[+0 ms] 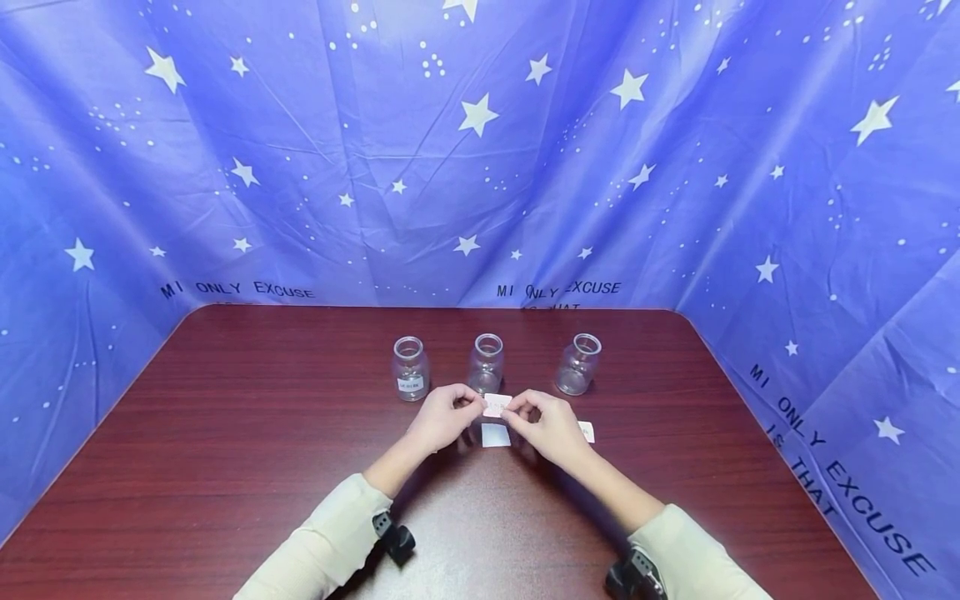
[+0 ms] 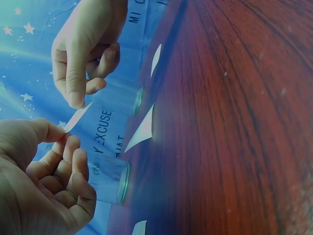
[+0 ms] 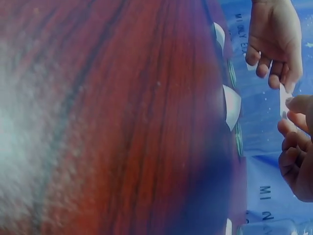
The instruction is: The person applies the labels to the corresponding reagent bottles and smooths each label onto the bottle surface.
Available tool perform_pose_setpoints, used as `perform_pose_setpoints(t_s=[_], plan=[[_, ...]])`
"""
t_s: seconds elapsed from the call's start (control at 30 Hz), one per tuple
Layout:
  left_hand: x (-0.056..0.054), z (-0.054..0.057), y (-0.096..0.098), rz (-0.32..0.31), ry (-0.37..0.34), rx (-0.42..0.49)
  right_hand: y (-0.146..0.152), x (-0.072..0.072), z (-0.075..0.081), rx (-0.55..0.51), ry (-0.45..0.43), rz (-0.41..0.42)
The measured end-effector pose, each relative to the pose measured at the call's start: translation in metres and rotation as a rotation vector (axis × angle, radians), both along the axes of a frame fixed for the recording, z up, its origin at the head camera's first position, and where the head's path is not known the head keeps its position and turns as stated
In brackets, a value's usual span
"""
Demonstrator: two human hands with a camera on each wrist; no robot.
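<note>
- Held label (image 1: 497, 406): print illegibly small.
- Jar label (image 1: 410, 384): print illegibly small.
- Right paper slip (image 1: 588, 432): partly hidden by right hand (image 1: 551, 427).
- Counter (image 1: 495, 533): cut off at head view's lower edge.

Three open glass jars (image 1: 579, 371) stand in a row toward the far edge of the reddish wood-grain table (image 1: 225, 467); three white paper slips (image 1: 495, 435) lie on their near-edge side.

Curtain (image 1: 405, 150) blue, white-starred; table (image 1: 225, 450) red-brown, dark-streaked; held label (image 1: 495, 406) white, reddish-printed; sleeves (image 1: 318, 533) cream.
</note>
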State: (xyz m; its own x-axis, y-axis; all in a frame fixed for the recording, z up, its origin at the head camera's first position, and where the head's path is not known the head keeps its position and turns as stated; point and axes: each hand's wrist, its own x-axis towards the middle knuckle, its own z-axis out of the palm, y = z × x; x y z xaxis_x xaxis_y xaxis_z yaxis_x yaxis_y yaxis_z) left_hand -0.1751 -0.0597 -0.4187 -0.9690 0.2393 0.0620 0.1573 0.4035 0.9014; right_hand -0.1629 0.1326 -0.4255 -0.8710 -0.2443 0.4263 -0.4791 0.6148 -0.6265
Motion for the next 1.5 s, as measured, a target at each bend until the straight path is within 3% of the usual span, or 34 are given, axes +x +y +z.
perform_pose_setpoints(t_s=[0.27, 0.5, 0.8, 1.5], plan=[[-0.001, -0.003, -0.003, 0.029, 0.001, 0.005, 0.004, -0.010, -0.003, -0.125, -0.236, -0.070], [-0.004, -0.005, -0.005, 0.022, 0.011, -0.028, 0.001, -0.015, -0.003, -0.205, -0.391, 0.006], [-0.008, -0.003, -0.007, 0.028, 0.042, -0.055, -0.001, -0.020, 0.001, -0.199, -0.389, -0.004], [-0.028, -0.002, 0.000, 0.106, 0.082, -0.231, -0.004, -0.046, -0.005, -0.136, -0.318, -0.057]])
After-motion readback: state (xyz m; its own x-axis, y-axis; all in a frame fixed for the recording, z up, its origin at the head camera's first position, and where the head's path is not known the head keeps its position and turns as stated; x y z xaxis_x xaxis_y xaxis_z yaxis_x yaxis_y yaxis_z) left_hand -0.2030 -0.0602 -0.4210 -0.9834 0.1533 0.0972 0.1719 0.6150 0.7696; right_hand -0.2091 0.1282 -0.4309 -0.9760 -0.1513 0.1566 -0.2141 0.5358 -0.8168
